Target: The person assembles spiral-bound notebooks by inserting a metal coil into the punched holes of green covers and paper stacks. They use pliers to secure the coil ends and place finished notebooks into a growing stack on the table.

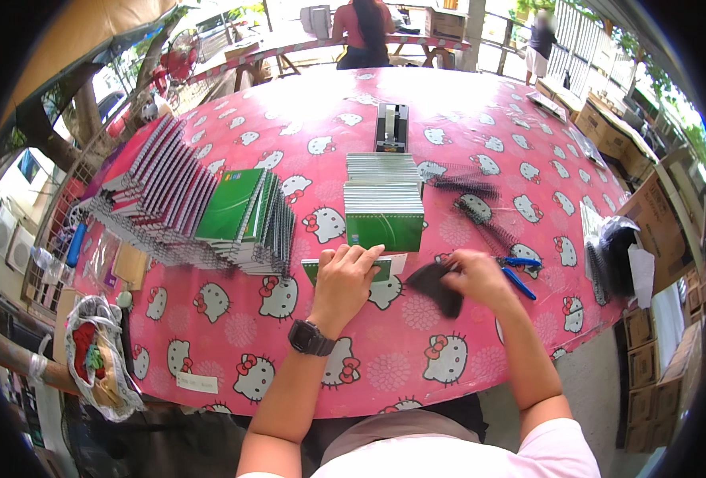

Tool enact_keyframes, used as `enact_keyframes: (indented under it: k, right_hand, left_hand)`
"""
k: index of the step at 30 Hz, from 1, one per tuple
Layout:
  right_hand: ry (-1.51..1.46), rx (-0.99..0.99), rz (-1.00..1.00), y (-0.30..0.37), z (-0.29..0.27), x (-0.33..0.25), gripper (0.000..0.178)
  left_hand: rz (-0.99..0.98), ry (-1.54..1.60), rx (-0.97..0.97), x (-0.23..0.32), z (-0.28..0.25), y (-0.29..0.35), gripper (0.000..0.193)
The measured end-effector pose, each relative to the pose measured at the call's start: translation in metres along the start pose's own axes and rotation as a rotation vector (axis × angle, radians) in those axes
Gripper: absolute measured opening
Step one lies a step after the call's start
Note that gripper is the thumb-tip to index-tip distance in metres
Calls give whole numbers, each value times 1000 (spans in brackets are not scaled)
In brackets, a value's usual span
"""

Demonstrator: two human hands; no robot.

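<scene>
Left hand [346, 279]: fingers side by side, laid over a thin green-covered paper booklet [381, 273]; whether the thumb clamps it from below cannot be told. Black square-cased wristwatch [311, 338] on the wrist.

Right hand [478, 279]: blurred, fingers bent at the upper edge of a dark, flat, flexible-looking piece [436, 288]; whether they pinch it cannot be told.

Just right of the right fingers: pliers with blue handles [518, 275], lying on the pink tablecloth printed with white cat faces [480, 378].

Beyond the right fingers: loose black wire spiral coils [468, 185], in a scattered group.

Directly beyond the left fingers: upright row of unbound, green-covered paper blocks [385, 227], punched holes along the near cover's upper edge; past it, a black oblong device [393, 127].

Left of the left fingers, apart: spiral-bound green notebooks [237, 203], stacked; farther left, a larger stack of spiral-bound magenta-covered notebooks [158, 171].

Nearer the body, left: small white paper slip [197, 383].
</scene>
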State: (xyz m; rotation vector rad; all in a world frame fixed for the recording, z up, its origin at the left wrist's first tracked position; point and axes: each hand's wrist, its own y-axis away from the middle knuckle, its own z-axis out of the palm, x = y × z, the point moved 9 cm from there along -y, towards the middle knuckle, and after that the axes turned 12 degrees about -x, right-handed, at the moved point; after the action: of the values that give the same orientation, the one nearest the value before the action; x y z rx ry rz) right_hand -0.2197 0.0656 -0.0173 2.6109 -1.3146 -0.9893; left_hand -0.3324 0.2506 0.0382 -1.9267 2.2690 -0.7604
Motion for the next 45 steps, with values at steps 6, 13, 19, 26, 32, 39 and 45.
enact_keyframes:
  k: [6, 13, 19, 26, 32, 39, 45]
  right_hand:
    - [-160, 244, -298, 25, 1, -49, 72]
    - [-721, -80, -363, -7, 66, -76, 83]
    - [-730, -95, -370, 3, 9, -68, 33]
    - [-476, 58, -451, 7, -7, -69, 18]
    - [-396, 223, -519, 14, -12, -72, 17]
    - [-424, 211, -609, 9, -6, -70, 17]
    - [-437, -50, -535, 7, 6, -73, 21]
  left_hand:
    - [7, -31, 41, 13, 12, -4, 40]
    - [2, -102, 37, 13, 12, -3, 41]
    - [39, 93, 38, 11, 4, -1, 31]
    - [92, 241, 109, 13, -7, 0, 13]
    - [98, 231, 113, 14, -7, 0, 12]
    - [96, 250, 109, 12, -5, 1, 13]
    - [95, 235, 88, 16, -6, 0, 14]
